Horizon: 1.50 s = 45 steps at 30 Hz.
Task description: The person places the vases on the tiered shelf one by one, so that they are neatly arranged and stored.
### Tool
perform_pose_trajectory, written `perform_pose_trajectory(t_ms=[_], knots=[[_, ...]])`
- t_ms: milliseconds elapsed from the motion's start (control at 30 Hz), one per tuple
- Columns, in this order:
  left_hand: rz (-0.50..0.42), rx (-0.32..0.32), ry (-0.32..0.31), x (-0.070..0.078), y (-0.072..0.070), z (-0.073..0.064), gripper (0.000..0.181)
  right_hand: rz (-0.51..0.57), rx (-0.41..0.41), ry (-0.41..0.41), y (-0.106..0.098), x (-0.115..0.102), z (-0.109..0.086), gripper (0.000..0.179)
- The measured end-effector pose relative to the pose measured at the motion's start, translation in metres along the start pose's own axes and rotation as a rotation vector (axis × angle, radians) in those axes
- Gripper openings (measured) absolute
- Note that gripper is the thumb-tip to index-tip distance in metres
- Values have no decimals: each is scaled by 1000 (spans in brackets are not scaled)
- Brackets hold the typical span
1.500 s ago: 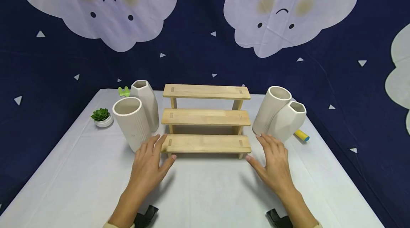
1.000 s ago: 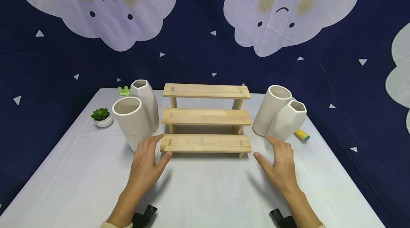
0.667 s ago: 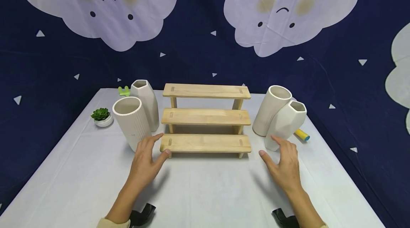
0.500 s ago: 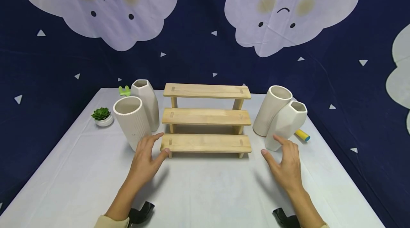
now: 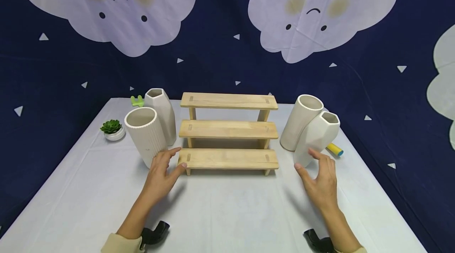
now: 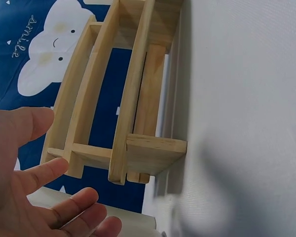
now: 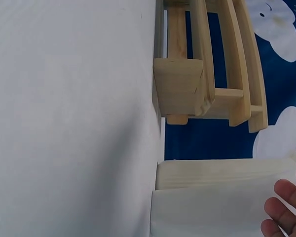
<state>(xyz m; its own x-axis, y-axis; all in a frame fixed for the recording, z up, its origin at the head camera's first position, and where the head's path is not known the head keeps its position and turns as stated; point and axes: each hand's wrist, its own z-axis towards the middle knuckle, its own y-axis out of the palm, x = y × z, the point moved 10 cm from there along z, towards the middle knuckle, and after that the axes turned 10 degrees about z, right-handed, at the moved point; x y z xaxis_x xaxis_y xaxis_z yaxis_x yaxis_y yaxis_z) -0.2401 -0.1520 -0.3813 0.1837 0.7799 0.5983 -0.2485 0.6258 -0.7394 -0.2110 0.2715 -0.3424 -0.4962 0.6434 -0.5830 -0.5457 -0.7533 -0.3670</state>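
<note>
A wooden stand (image 5: 229,130) sits between and just beyond the spread hands (image 5: 160,180) (image 5: 321,184), on a white-topped table (image 5: 234,213) before navy cloud-print cloth (image 5: 217,39).

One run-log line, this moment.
left hand: empty, near pale three-tier wooden stand | right hand: empty, near white faceted ceramic vase

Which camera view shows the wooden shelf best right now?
The head view: the wooden shelf appears there from the front, all three tiers from end to end. The left wrist and right wrist views each show it turned on its side, one end close up and the rest cut off at the top.
</note>
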Motion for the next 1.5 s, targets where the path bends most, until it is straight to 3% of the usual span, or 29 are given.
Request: perform_pose_trajectory(t_ms=[400,667,1267,1500], knots=[[-61,-32,-32,-6,8,3,48,27,47,77,-6,13,1,57],[-140,-94,-68,-12,18,5,50,70,91,101,-12,18,3,55],[-296,-156,-135,-21,37,11,48,93,159,227,-24,38,2,58],[-309,-181,-163,-27,44,13,48,115,169,283,-26,48,4,61]])
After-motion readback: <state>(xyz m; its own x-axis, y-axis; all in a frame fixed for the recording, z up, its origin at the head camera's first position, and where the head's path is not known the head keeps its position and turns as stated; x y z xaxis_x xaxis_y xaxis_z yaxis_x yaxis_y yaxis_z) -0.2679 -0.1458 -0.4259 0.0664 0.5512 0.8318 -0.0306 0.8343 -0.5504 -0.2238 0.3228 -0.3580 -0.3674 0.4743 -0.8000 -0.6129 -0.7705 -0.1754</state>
